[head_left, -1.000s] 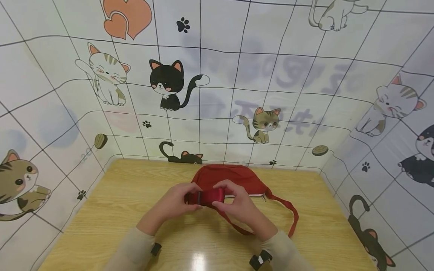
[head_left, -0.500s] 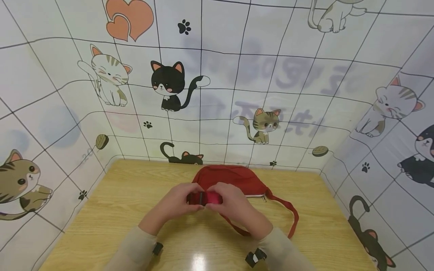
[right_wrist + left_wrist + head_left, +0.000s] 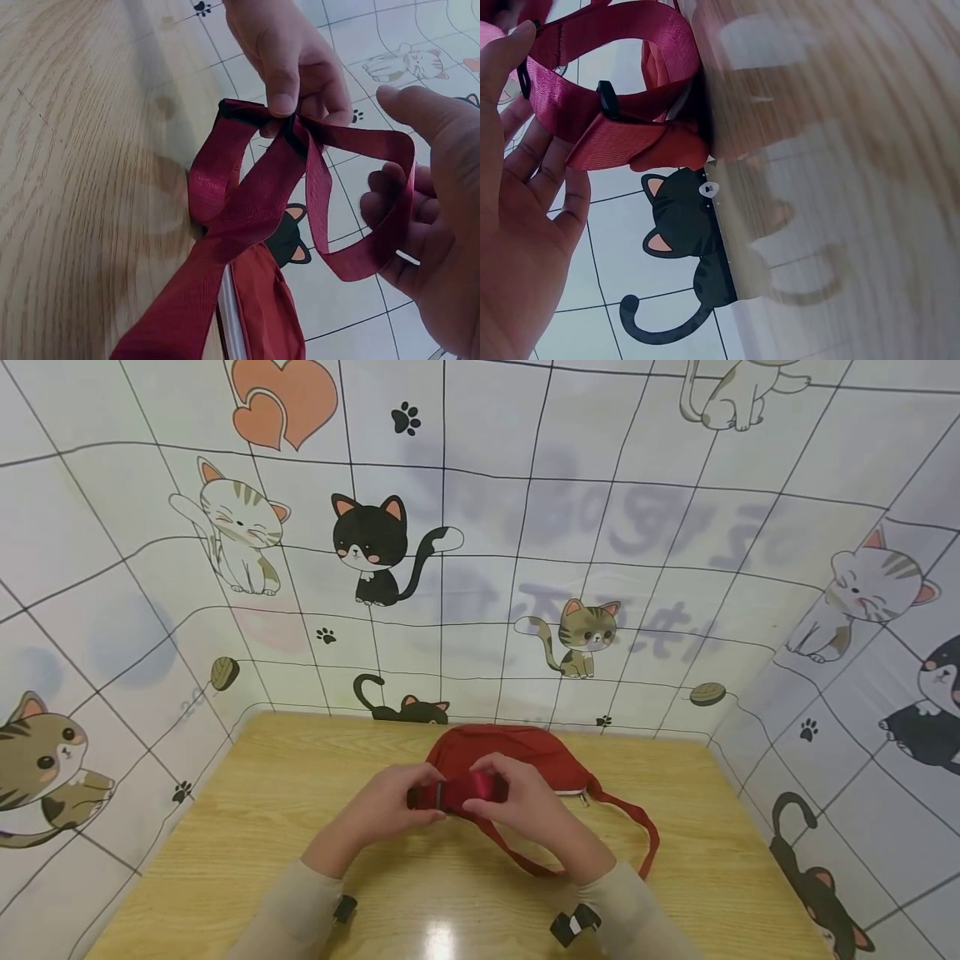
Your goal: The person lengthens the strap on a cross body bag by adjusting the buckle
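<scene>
A red waist bag (image 3: pixel 517 752) lies near the back of the table, its dark red strap (image 3: pixel 457 793) raised in front of it. My left hand (image 3: pixel 386 800) pinches the strap beside a black slider buckle (image 3: pixel 607 100), thumb on one side and fingers on the other. To the right, my right hand (image 3: pixel 521 802) is around a loop of the strap (image 3: pixel 367 262). In the right wrist view the thumb stands apart from the loop, and bent fingers lie behind it, seemingly touching. The exact contact is partly hidden.
The strap's other stretch (image 3: pixel 637 814) curves over the wooden table (image 3: pixel 300 752) to the right. A zip (image 3: pixel 231 307) runs along the bag's edge. White sheeting printed with cats (image 3: pixel 480 568) stands at the back and sides.
My right hand moved left toward my left hand with the strap pinched, then came back right, thumb and fingers now spread. My left hand keeps its hold almost in place. The bag stays put.
</scene>
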Available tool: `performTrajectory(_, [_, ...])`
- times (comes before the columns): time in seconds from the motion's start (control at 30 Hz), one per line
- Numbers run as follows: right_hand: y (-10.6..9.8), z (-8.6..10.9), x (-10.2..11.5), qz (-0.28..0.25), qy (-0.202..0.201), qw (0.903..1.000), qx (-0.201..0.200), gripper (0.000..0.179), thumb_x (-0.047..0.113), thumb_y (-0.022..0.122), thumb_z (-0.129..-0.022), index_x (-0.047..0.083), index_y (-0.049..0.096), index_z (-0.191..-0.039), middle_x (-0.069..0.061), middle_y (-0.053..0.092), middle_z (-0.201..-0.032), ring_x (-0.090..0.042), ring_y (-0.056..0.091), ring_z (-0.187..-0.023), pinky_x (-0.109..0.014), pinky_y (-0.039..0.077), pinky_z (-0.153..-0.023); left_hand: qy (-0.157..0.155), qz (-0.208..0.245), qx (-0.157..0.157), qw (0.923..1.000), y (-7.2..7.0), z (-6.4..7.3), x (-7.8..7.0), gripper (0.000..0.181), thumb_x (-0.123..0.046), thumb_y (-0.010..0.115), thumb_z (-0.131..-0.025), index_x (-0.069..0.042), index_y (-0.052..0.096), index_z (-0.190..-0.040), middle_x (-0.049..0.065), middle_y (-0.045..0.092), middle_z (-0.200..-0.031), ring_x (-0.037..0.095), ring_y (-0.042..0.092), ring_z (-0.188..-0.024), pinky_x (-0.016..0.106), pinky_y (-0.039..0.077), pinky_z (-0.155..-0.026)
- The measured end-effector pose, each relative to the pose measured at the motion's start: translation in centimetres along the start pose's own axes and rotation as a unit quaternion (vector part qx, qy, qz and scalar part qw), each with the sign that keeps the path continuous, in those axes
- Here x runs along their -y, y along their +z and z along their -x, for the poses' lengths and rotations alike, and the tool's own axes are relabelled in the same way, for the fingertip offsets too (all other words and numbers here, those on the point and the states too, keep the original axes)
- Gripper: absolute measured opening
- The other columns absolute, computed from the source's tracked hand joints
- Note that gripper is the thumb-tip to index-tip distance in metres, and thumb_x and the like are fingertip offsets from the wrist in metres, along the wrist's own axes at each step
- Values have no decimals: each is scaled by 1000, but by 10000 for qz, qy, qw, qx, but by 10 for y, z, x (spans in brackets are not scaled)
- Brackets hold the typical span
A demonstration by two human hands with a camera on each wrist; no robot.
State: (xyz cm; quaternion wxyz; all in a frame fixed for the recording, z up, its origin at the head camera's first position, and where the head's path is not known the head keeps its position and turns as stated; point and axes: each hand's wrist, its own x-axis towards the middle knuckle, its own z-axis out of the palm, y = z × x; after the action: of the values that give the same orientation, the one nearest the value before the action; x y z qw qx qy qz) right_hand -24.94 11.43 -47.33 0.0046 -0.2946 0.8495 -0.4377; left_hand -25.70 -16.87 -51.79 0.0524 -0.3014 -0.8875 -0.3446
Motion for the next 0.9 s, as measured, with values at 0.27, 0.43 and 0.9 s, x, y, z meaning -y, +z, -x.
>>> performTrajectory(0.27, [9,-7,9,1267,-82,9915,300,40,41,91,-94,21,76,-125,12,71,-113,-9,65,-95,-31,58,-80,-20,133,108,9999,-1,-2,-4,38,-29,94,-91,-30,72,-121,-17,67,-94,9,64,-84,29,57,-74])
performTrajectory(0.43, [10,-8,7,1494,-198,9885,142,30,32,91,-96,21,79,-120,11,73,-110,-8,65,-94,-30,58,-80,6,106,93,9999,0,-2,-4,37,-29,94,-91,-30,72,-121,-18,66,-95,8,63,-84,29,56,-74])
performTrajectory(0.9, [-11,4,-10,503,-65,9977,-449,29,28,92,-94,23,80,-121,17,74,-109,-12,63,-95,-29,56,-80,-158,4,89,9998,-2,1,3,38,-30,93,-92,-30,72,-123,-22,70,-100,6,63,-89,33,56,-82])
